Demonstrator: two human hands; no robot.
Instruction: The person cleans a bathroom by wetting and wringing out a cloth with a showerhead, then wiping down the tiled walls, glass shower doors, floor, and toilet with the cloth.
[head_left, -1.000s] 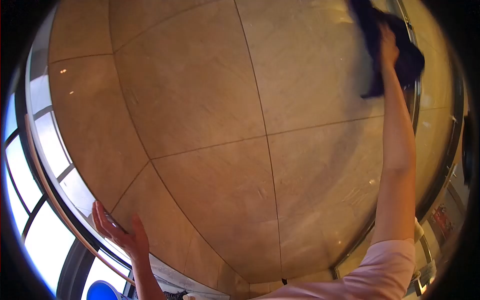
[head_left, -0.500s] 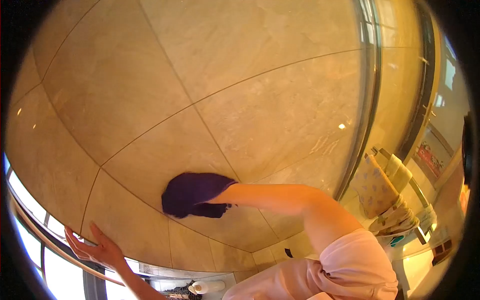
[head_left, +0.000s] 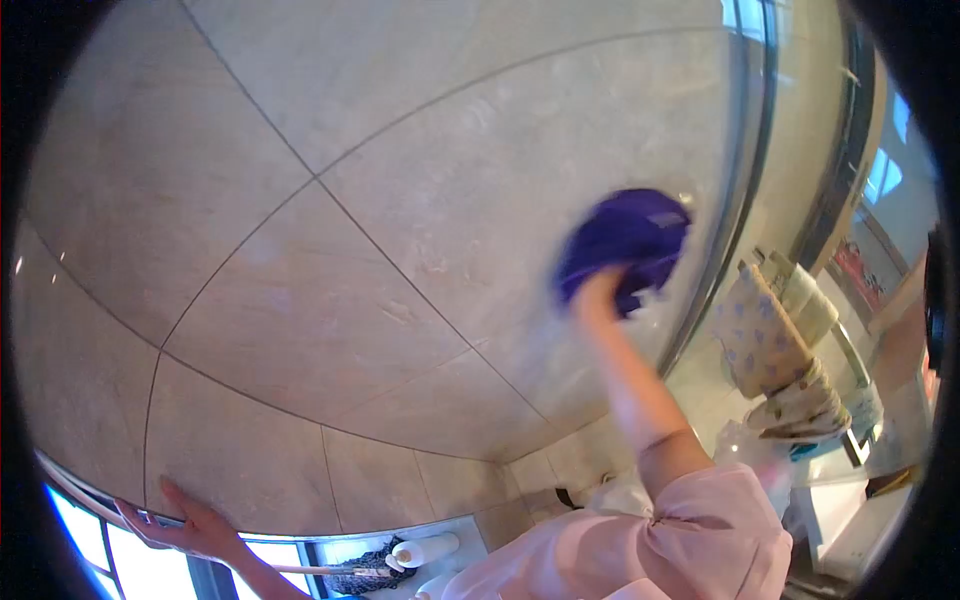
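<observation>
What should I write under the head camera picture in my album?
Right hand holding a purple cloth over big tiles.

Open room across tiled wall point(head_left: 380, 150); glass edge point(head_left: 768, 110), then hanging cloths point(head_left: 765, 335), rightward.

large pale tiles point(head_left: 420, 120) are meeting at dark joints across the wall, windows point(head_left: 135, 555) are glowing bright at lower left, a dark frame point(head_left: 850, 140) is running down the right, and towels point(head_left: 765, 345) are hanging nearby.
</observation>
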